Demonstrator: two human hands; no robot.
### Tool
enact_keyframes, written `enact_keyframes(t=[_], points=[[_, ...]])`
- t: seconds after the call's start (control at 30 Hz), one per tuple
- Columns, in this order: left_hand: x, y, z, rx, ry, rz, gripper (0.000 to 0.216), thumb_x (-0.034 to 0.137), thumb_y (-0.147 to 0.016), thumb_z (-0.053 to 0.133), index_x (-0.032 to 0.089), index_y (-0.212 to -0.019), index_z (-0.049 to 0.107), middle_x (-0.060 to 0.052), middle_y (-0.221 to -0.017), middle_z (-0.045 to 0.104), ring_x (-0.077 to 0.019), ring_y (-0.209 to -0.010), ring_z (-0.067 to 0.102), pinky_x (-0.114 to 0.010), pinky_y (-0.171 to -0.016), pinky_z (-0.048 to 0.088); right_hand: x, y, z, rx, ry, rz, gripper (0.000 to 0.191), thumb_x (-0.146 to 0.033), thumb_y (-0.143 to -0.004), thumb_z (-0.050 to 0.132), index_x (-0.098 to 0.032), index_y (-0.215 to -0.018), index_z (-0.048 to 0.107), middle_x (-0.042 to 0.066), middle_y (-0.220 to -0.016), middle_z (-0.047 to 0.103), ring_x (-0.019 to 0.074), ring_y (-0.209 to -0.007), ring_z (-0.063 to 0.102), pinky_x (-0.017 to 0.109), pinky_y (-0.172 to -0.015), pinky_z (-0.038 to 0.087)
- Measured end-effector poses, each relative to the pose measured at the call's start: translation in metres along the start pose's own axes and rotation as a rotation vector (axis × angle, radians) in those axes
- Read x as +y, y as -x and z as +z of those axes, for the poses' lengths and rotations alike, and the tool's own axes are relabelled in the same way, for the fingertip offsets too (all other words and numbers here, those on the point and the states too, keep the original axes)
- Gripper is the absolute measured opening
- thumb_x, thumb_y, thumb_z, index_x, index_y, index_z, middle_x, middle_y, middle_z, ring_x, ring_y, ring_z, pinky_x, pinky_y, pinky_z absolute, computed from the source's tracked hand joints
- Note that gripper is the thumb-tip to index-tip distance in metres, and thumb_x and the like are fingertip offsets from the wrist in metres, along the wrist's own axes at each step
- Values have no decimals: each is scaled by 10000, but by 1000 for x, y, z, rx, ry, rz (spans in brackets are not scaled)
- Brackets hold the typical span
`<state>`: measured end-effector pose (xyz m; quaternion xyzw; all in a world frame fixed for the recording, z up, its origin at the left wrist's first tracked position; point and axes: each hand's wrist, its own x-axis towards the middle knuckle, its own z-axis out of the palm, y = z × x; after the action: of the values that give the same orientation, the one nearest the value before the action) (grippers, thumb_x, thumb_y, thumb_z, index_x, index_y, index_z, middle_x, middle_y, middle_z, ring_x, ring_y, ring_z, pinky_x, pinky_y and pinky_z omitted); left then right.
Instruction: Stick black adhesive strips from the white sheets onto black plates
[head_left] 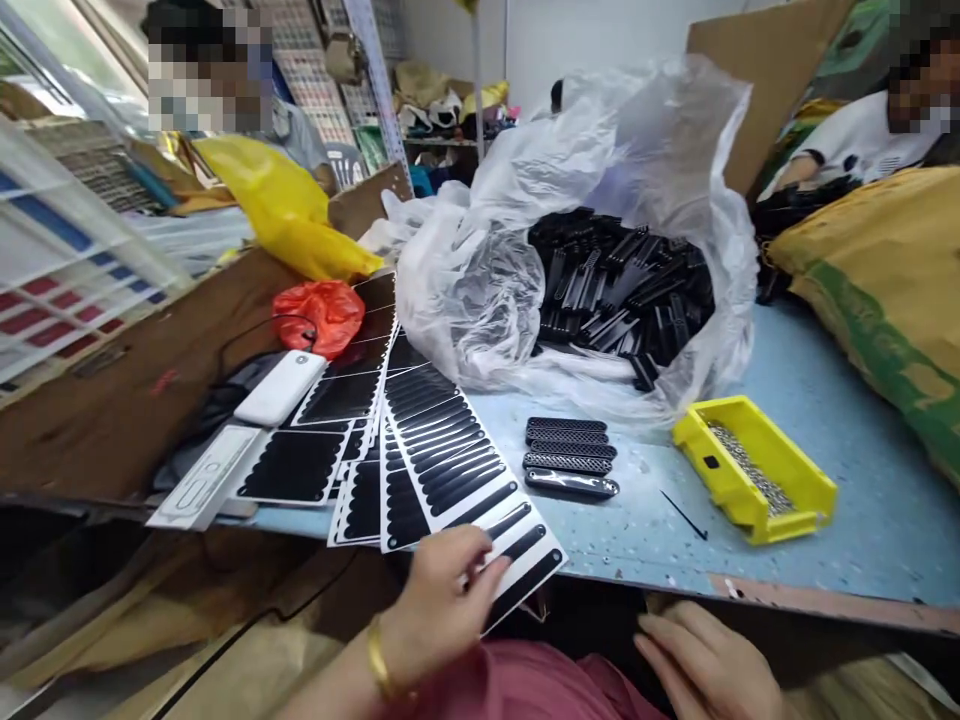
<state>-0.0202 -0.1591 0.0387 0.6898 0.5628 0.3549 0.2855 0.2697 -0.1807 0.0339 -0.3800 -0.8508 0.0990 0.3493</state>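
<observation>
My left hand (454,600), with a gold bangle at the wrist, is closed at the near end of a white sheet of black strip stickers (480,470). Its thumb and forefinger lie over the sheet; the exact grip is partly hidden. My right hand (712,660) is low in front of the table edge, fingers pressed together; anything in them is hidden. Several slim black plastic pieces (568,430) with perforated faces lie in a row beyond the sheet. The nearest piece (571,484) has a smooth, glossy face.
A clear plastic bag (472,300) spills black pieces (622,290). A yellow bin (750,470) holds small metal parts; a thin black strip (684,515) lies beside it. More sticker sheets (296,465), a white power bank (281,388) and red bag (319,318) sit left. Two people are behind.
</observation>
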Motion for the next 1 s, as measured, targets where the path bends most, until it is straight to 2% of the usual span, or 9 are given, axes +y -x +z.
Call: enact_keyframes(t=[0.07,0.13,0.2,0.23,0.37,0.53,0.73,0.9,1.0], points=[[-25,17,-19,-51,179,-351,339,360,-819,638,162,-548,587,-10,-485,547,-111,-439,501,-219,-451,354,-1,-29,21,9,7,30,160,-105,-921,530,-157,-909,680,54,-675,623,155,-582,606,247,-540,475],[-44,35,-21,-63,380,-634,385,448,-733,714,150,-527,582,-19,-479,567,-114,-407,512,-216,-429,359,2,-44,40,-42,-3,48,167,-92,-920,525,-153,-869,671,49,-674,595,154,-575,571,261,-536,445],[-52,49,-13,-50,607,-804,369,473,-669,768,128,-614,649,-57,-566,652,-136,-470,587,-216,-468,409,5,-49,56,-118,-36,66,190,-84,-921,513,-152,-834,668,34,-650,557,150,-558,534,267,-530,411],[-53,53,-7,-55,726,-844,357,458,-658,784,117,-675,681,-74,-621,685,-143,-521,619,-212,-502,431,4,-50,62,-152,-59,76,191,-86,-920,513,-151,-827,666,27,-643,542,146,-552,520,268,-529,397],[-47,58,11,-171,1102,-876,289,335,-659,806,92,-793,726,-88,-689,710,-121,-574,631,-191,-544,432,-11,-53,80,-227,-142,110,157,-104,-908,535,-158,-835,662,24,-672,537,145,-576,512,267,-543,382],[-41,60,17,-260,1176,-895,219,264,-662,789,72,-752,730,-112,-667,715,-118,-526,620,-193,-519,427,-34,-48,85,-284,-219,154,115,-109,-885,572,-179,-835,648,29,-712,559,158,-630,541,269,-577,417],[-40,58,21,-189,1219,-880,198,255,-659,799,73,-688,725,-87,-604,688,-113,-483,593,-209,-509,439,-50,-34,96,-201,-279,178,43,-149,-871,621,-174,-898,644,27,-723,562,165,-641,549,280,-587,449],[-37,56,25,-148,1281,-877,201,238,-629,823,68,-692,736,-59,-570,662,-100,-461,566,-212,-508,441,-60,-37,108,-258,-296,238,41,-184,-879,623,-168,-877,661,19,-704,558,157,-627,554,266,-571,443],[-35,55,25,-166,1304,-856,215,264,-667,803,61,-708,744,-72,-578,669,-119,-497,599,-220,-532,445,-60,-39,112,-238,-289,270,82,-223,-871,636,-164,-822,664,6,-651,545,142,-572,536,255,-539,422]])
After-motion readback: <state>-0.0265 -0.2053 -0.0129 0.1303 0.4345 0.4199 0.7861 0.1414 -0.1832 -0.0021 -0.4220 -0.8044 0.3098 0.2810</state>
